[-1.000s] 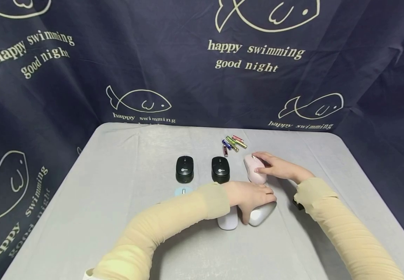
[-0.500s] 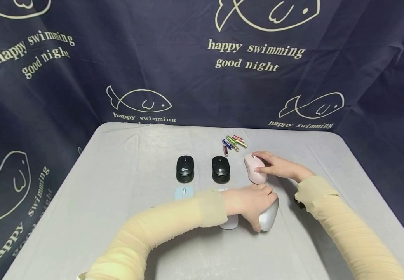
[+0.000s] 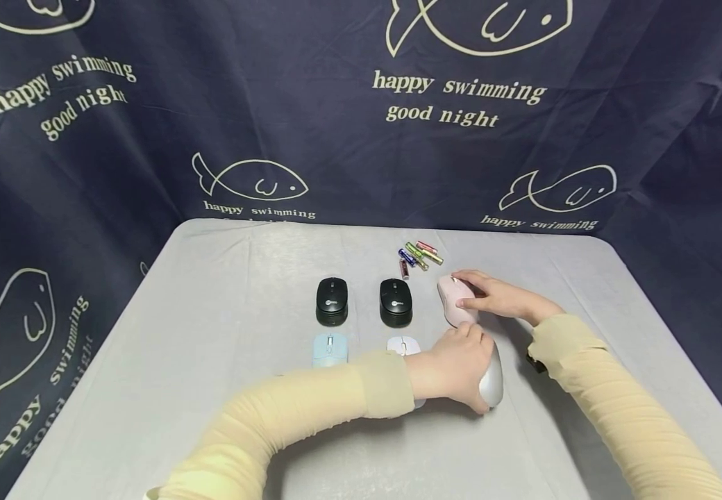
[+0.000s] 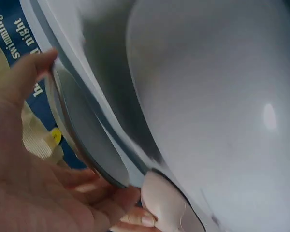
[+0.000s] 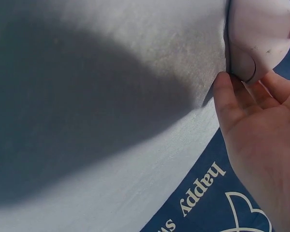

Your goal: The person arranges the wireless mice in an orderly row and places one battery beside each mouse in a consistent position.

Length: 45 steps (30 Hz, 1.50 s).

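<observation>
My left hand (image 3: 461, 361) grips a silver-grey computer mouse (image 3: 492, 380) on the table. In the left wrist view, thumb and fingers hold that mouse (image 4: 89, 125) by its opposite ends or sides. Just behind it, my right hand (image 3: 500, 297) holds a pale pink mouse (image 3: 452, 300), thumb on the near side and fingers over its far end. The right wrist view has the pink mouse (image 5: 258, 36) between the fingers. Under my left wrist lies a white mouse (image 3: 403, 345), partly covered.
Two black mice, one at left (image 3: 332, 301) and one at middle (image 3: 396, 302), stand in the back row. A light blue mouse (image 3: 330, 349) is partly behind my left sleeve. Several batteries (image 3: 420, 255) lie at the back. Something dark (image 3: 536, 363) shows beside my right sleeve.
My left hand has moved right with the silver-grey mouse, turning it more upright in line with the others. The right hand and pink mouse stay put. More of the light blue mouse shows.
</observation>
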Tool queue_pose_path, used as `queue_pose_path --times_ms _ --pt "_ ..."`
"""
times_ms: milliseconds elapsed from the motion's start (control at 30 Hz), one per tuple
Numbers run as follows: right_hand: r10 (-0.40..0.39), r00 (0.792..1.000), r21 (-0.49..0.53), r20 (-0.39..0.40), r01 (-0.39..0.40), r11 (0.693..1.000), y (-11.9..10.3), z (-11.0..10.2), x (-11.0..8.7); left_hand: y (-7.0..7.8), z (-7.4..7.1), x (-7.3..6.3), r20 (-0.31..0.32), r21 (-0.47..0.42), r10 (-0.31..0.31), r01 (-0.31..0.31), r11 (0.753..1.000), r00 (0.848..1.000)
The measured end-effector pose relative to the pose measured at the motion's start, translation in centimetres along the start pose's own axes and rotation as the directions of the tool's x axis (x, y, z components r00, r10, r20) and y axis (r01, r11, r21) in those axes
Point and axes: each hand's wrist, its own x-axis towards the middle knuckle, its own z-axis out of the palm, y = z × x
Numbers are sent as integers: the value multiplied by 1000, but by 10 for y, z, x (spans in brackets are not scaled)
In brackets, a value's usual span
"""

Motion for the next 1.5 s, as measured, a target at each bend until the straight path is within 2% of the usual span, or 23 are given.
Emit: queue_pose_path --times_ms 167,367,867,1067,1300,1500 --pt "-18 1000 1 -11 18 1000 -1 0 0 7 2 3 13 -24 -73 74 997 997" --pt "-8 1000 2 -6 8 1000 -2 -1 -1 12 6 8 32 -20 -113 114 993 993" --pt "-6 1000 19 -6 6 1000 2 1 1 19 5 13 97 6 -150 150 989 984" --pt "0 1000 17 1 0 1000 1 0 1 20 6 13 99 31 -161 158 987 982" --pt "-2 1000 6 -3 2 1000 1 -1 1 25 6 14 113 56 -207 202 978 972" --pt "-3 1000 -8 2 3 1000 1 -1 1 24 8 14 115 61 -210 204 977 971"
